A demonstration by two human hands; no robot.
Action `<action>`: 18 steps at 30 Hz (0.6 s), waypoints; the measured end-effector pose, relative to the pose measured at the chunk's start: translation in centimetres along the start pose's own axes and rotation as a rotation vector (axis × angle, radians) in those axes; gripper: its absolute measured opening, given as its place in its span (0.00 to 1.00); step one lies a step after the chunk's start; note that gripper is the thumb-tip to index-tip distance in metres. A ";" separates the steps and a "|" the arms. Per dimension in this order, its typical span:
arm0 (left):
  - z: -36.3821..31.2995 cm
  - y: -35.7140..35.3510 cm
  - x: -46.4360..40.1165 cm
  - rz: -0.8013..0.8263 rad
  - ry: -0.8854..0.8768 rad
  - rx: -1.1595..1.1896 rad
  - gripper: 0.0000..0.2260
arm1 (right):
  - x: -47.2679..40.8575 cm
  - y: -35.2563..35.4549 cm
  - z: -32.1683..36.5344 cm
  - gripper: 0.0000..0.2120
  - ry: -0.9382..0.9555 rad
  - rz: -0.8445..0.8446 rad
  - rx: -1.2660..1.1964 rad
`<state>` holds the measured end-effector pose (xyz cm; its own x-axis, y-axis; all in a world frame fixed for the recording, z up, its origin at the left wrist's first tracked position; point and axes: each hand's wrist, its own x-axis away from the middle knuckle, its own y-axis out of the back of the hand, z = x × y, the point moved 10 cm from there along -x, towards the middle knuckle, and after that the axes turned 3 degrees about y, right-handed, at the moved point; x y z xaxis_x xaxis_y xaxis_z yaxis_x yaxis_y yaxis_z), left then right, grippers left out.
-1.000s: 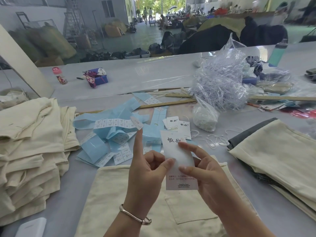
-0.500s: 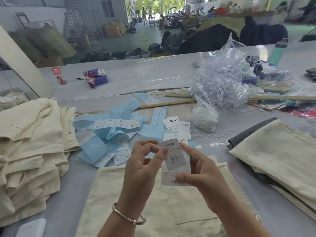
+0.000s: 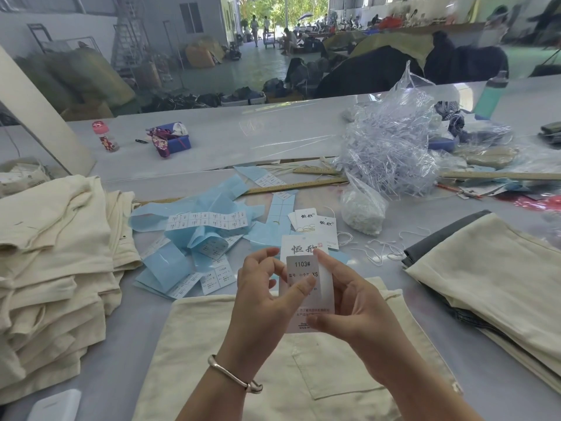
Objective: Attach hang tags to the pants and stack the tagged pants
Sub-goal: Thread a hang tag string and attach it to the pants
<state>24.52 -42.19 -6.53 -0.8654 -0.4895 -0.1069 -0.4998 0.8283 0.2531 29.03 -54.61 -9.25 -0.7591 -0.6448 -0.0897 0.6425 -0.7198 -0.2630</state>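
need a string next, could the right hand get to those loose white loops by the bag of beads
Probably yes: the loops lie bare on the table just beyond the right hand, nothing between. That hand holds the hang tag, so it must let go first.

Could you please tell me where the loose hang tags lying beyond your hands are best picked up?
Probably pinch the top hang tag by its free right edge, coming from the right: it lies flat, overlapping another tag on its left, with loose white strings alongside.
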 end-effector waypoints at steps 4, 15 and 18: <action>0.0 -0.2 -0.1 0.014 -0.031 -0.047 0.14 | 0.1 -0.1 0.3 0.41 0.031 -0.001 0.020; -0.7 -0.9 0.5 -0.010 -0.109 -0.041 0.21 | 0.2 0.4 1.3 0.42 0.093 -0.064 0.030; -0.1 -1.5 0.7 0.055 -0.043 0.047 0.22 | 0.1 0.5 1.4 0.43 0.106 -0.082 0.050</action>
<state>24.68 -43.79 -6.92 -0.8917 -0.4318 -0.1361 -0.4520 0.8659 0.2143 29.43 -55.39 -8.06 -0.8144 -0.5543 -0.1720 0.5803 -0.7825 -0.2256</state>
